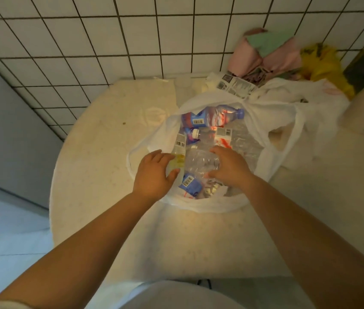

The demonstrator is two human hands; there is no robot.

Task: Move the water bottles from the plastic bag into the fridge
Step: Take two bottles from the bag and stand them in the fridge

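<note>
while the left hand (154, 175) is curling round a yellow-tinted bottle (177, 159) and the right hand (227, 167) is gripping a clear bottle (201, 161) in the plastic bag (272, 121), both are looking full, heavy, slippery; mid-body grips are seeming safest.

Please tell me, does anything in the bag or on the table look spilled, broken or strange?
Nothing looks spilled or broken. The bottles lie jumbled on their sides in the open plastic bag, pointing different ways, with their caps on where visible. Both hands reach into it. Cloths lie heaped against the wall.
</note>
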